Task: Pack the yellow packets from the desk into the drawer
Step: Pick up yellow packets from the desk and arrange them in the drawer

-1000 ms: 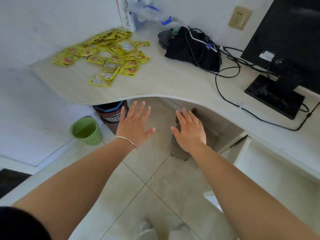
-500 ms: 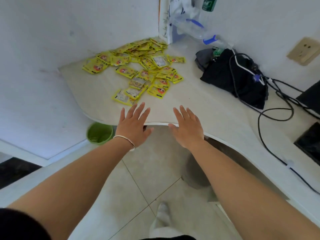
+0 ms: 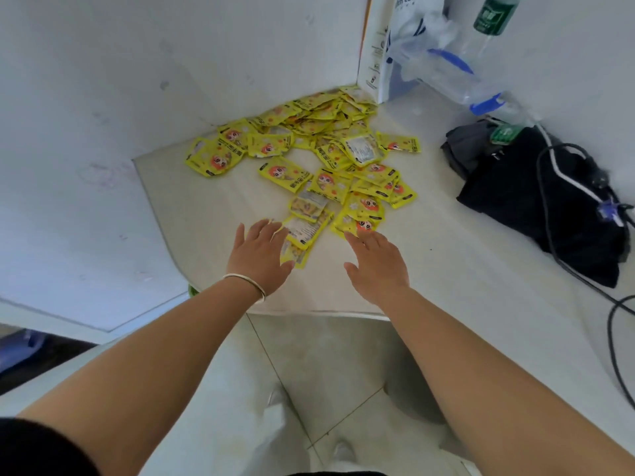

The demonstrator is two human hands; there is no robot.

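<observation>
Close in first: both forearms reach out over the tiled floor and past the curved desk [image 3: 429, 262] edge. Bracelet [image 3: 248, 282] on the left wrist.

Left hand [image 3: 259, 255]: palm down, fingers straight and spread, nothing held. Its fingertips overlap the near edge of the nearest packet [image 3: 304, 231], a pale-backed one lying face down. Touching or just above it? Cannot tell from this angle.

Right hand [image 3: 376, 266]: also flat, fingers loose and splayed, empty. Its fingertips sit just short of a packet with a red-face print [image 3: 362, 218], at its near corner.

Key relation: the yellow packets [image 3: 319, 156] all lie ahead of both hands, away from the person. The scatter's long axis runs from the gap between the hands diagonally up to the far wall corner. It is thin and single-layered at the near end and heaped at the far end. Left hand is marginally nearer its first packet. Judgement: either hand need only slide forward and curl, or the pair could rake inward, since the near packets sit between them.

Beyond the heap: a white carton [image 3: 378, 46] upright in the corner, a clear bag and a green-capped bottle [image 3: 491, 15] beside it. To the right, well apart from the packets, a black bag [image 3: 549, 207] with cable [image 3: 563, 269] over it.

The drawer is not in view.
</observation>
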